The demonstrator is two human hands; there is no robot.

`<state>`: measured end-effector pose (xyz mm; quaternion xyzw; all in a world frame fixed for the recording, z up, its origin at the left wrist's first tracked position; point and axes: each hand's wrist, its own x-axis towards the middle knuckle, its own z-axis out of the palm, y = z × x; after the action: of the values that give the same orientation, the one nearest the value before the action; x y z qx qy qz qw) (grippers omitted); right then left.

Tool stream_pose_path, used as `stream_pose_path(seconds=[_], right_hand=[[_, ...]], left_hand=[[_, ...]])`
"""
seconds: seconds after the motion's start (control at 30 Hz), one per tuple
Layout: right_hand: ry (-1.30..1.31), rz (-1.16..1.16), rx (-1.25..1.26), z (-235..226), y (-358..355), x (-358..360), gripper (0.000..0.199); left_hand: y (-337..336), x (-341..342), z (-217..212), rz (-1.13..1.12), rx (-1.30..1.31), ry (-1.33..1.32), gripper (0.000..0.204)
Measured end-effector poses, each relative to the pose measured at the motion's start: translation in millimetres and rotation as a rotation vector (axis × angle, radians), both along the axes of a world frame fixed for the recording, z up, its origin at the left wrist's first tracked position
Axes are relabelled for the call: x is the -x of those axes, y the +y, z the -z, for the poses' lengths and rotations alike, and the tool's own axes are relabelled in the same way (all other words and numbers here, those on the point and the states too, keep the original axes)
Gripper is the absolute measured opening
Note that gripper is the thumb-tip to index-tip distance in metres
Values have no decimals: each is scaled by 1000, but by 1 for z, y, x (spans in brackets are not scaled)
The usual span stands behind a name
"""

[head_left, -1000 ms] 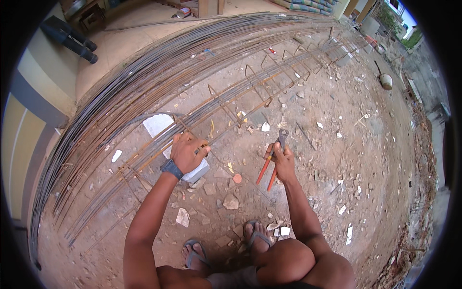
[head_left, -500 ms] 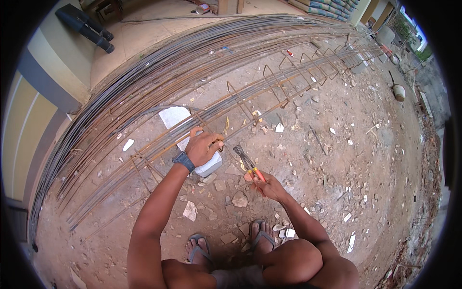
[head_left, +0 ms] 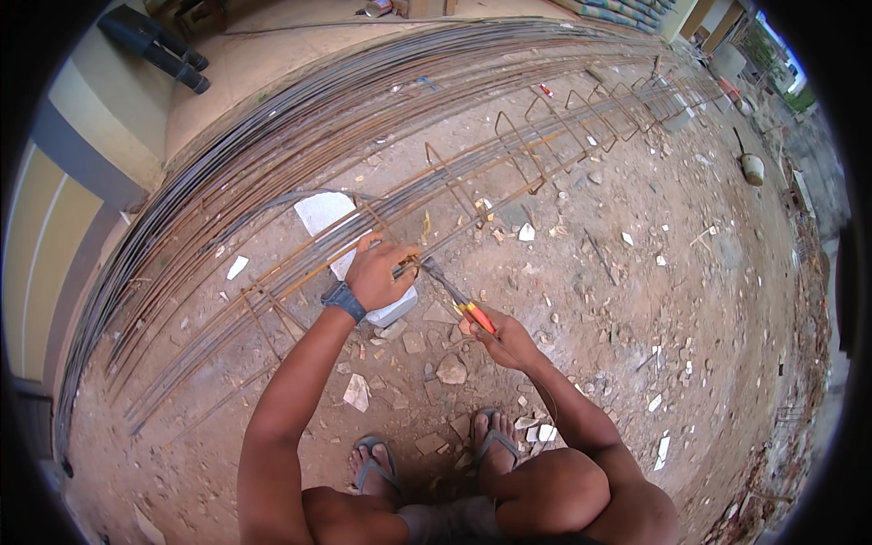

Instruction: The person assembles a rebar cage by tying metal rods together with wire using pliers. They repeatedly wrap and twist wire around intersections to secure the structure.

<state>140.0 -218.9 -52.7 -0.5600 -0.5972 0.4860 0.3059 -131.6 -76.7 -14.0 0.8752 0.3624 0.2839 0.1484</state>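
A long cage of rusty rebar (head_left: 509, 145) with square stirrups runs diagonally past me. My left hand (head_left: 378, 275), a dark band at its wrist, is closed over its near edge, fingers curled at a stirrup corner. Exactly what lies under those fingertips is partly hidden. Wrapped in my right hand (head_left: 510, 343) are the red and yellow handles of pincers (head_left: 454, 292). Their jaws meet the bar corner right beside my left fingertips. From the right hand a thin wire (head_left: 552, 400) trails down along the forearm. A white block (head_left: 392, 309) sits beneath the cage under my left hand.
Beyond the cage, a bundle of long steel bars (head_left: 300, 104) curves along a tiled ledge (head_left: 263, 59). Stone and tile chips (head_left: 451, 370) litter the dirt around my sandalled feet. Stacked sacks (head_left: 627, 13) and black pipes (head_left: 163, 50) are farther off; a small bucket (head_left: 752, 170) lies at right.
The pincers have moved up and left, so their jaws now reach the bar corner by my left fingers. My left hand stays at nearly the same place on the cage.
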Motion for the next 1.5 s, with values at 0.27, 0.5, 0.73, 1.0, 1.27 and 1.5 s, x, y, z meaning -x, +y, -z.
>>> stream_pose_path(seconds=[0.27, 0.5, 0.73, 1.0, 1.27, 1.5], right_hand=[[-267, -88, 54, -21, 4, 8, 45], [-169, -95, -117, -6, -1, -10, 46], [-462, -181, -179, -20, 8, -12, 50], [-520, -197, -148, -30, 16, -11, 47], [781, -338, 946, -29, 18, -20, 37], [-782, -287, -444, -87, 33, -31, 47]], left_hand=[[-1, 6, 1, -15, 25, 12, 27], [1, 4, -2, -14, 96, 45, 28], [2, 6, 6, -7, 69, 9, 30], [-1, 7, -2, 3, 94, 22, 28], [1, 5, -2, 8, 134, 44, 30], [1, 7, 0, 13, 38, 12, 30]])
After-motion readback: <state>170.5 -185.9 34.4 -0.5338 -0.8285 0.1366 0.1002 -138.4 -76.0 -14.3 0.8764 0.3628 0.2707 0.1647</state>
